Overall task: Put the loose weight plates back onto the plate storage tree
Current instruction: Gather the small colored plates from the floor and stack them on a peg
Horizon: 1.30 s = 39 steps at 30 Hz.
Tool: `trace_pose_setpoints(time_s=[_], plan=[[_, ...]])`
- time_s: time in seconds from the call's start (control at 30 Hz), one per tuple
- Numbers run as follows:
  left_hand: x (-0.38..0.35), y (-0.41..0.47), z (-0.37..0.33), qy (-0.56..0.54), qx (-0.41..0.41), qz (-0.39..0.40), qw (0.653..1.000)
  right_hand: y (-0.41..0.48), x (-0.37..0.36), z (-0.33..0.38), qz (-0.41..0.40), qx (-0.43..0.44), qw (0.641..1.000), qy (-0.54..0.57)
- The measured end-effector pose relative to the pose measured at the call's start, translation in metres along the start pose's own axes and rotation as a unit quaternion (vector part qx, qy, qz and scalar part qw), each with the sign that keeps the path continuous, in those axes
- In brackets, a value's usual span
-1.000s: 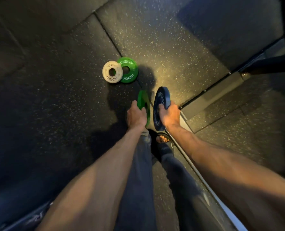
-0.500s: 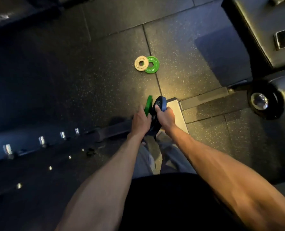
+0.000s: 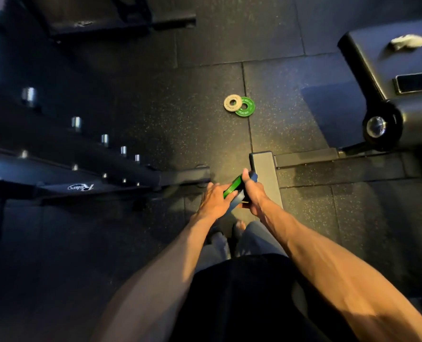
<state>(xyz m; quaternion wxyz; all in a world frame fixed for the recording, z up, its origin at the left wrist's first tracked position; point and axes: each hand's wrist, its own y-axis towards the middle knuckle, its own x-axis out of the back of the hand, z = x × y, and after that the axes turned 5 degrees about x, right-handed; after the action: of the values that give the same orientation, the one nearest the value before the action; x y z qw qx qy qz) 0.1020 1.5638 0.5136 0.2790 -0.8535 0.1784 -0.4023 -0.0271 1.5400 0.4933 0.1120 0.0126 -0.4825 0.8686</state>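
My left hand (image 3: 213,199) grips a small green plate (image 3: 232,186) on edge. Pressed against it is a blue and black plate (image 3: 239,197), which my right hand (image 3: 253,191) holds with the thumb over its top rim. Both plates are stacked together between my hands above the floor. A white plate (image 3: 232,103) and a second green plate (image 3: 245,107) lie flat on the floor further ahead, the white one overlapping the green. The plate storage tree (image 3: 86,154), dark with a row of chrome pegs, stands at the left.
A black padded bench (image 3: 387,70) with a white cloth (image 3: 406,41) and a round chrome-ended roller (image 3: 377,125) fills the right. A grey metal foot (image 3: 264,174) runs under my right hand. Dark frame bars (image 3: 121,18) cross the top left. My feet show below the plates.
I have straightened up, so the floor plates look smaller and further off. My two hands have come together, bringing the green and blue plates side against side. The peg rack has come into view.
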Motion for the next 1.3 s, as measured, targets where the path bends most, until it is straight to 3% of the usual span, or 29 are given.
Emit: trace_pose_setpoints(time_s=[0.43,0.57,0.7,0.8,0.87,0.93,1.1,1.2,1.3], plan=[[-0.038,-0.138,0.069,-0.102,0.115,-0.011,0.988,-0.094,-0.017,-0.103,0.146,-0.003,0.988,-0.045],[-0.042,-0.186,0.098,-0.178,0.172,-0.047,0.968,-0.12,-0.036,-0.135,0.137,0.023,0.983,-0.121],[-0.044,-0.229,0.142,-0.306,0.217,-0.122,0.919,-0.149,-0.066,-0.163,0.165,0.035,0.973,-0.16],[-0.043,-0.263,0.184,-0.256,0.287,-0.208,0.899,-0.171,-0.096,-0.183,0.198,0.05,0.964,-0.17],[-0.044,-0.288,0.218,-0.243,0.363,-0.243,0.866,-0.188,-0.117,-0.196,0.225,0.057,0.958,-0.169],[-0.045,-0.314,0.256,-0.322,0.426,-0.25,0.807,-0.209,-0.141,-0.21,0.252,0.058,0.95,-0.175],[-0.039,-0.375,0.337,-0.65,0.394,-0.203,0.617,-0.26,-0.209,-0.248,0.318,0.048,0.922,-0.215],[-0.033,-0.407,0.385,-0.686,0.364,-0.161,0.609,-0.294,-0.255,-0.274,0.352,0.055,0.896,-0.265],[-0.028,-0.441,0.432,-0.717,0.337,-0.176,0.584,-0.328,-0.3,-0.299,0.362,0.067,0.881,-0.298]])
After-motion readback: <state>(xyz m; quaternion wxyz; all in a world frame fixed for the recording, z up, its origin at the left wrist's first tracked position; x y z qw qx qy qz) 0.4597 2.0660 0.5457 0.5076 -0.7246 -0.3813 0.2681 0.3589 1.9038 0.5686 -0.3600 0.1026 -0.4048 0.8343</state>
